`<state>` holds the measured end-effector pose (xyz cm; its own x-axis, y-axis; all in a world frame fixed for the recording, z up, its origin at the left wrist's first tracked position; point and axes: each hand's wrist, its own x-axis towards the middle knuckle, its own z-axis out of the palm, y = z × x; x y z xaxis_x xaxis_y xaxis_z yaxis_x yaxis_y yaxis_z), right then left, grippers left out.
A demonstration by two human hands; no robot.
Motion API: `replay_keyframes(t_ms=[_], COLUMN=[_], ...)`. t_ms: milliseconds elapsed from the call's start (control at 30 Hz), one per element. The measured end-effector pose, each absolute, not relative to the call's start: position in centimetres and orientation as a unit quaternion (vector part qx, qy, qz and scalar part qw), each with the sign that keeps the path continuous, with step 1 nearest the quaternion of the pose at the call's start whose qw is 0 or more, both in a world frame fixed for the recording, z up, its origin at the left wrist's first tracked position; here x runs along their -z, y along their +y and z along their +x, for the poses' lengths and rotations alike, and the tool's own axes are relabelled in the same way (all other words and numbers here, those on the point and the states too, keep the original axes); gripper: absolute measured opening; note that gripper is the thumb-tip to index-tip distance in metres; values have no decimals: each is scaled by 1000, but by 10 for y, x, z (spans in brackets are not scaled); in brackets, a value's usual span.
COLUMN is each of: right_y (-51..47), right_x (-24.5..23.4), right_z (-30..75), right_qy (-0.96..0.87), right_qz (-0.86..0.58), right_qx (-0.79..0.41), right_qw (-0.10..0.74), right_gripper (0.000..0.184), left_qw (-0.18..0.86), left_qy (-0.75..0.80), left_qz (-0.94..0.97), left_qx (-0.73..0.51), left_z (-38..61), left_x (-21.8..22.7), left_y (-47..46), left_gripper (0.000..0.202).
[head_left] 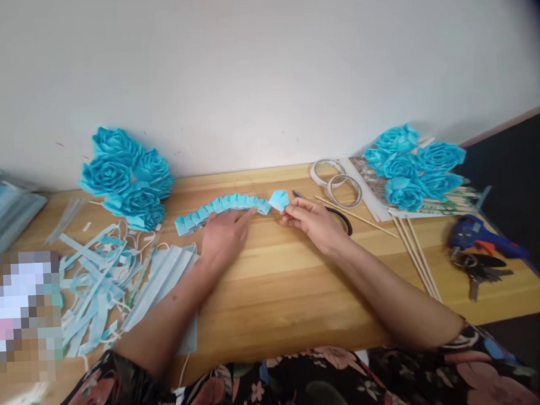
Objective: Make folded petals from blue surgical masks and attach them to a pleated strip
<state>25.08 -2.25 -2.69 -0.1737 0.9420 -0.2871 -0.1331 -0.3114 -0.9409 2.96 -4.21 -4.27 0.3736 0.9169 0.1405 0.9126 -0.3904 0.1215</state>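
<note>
blue piece [279, 200] in right grip [310, 220]

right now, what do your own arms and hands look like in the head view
The left hand and right hand are bare, with no gloves or watch visible. The left sleeve and right sleeve are black with a floral print, mostly pink blooms, and end near the elbows. The left forearm has a small dark spot.

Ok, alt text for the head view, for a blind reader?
A person's right hand holds a folded blue piece at the end of a curved pleated row; the left hand is at the row. On the wooden table, blue flowers cluster at both sides, with strips at left and sticks and a glue gun at right.
</note>
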Motion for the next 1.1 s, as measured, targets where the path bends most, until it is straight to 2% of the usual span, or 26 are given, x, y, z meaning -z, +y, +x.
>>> replay_keyframes(t_ms=[133, 300, 467, 700, 867, 1100], right_y=[-10, -8, -20, -6, -3, -2], right_x=[25, 24, 25, 23, 19, 18], right_z=[264, 263, 250, 257, 255, 249], right_qy=[-422, -476, -446, -537, -517, -497], right_qz=[-510, -546, -514, -568, -575, -581], right_qx=[-641, -552, -648, -546, -581, -596], right_qw=[389, 413, 342, 301, 254, 247], right_gripper=[27, 21, 25, 24, 24, 22], left_qw=[0, 16, 16, 21, 30, 21], left_qy=[552, 553, 569, 557, 558, 556], left_qz=[830, 830, 821, 827, 825, 826], left_qx=[-81, -72, -43, -69, -87, -94], left_z=[33, 38, 44, 42, 42, 43], left_x=[47, 45, 38, 42, 43, 43], left_y=[-40, -38, -36, -33, -32, -32], left_gripper=[48, 47, 47, 42, 41, 39])
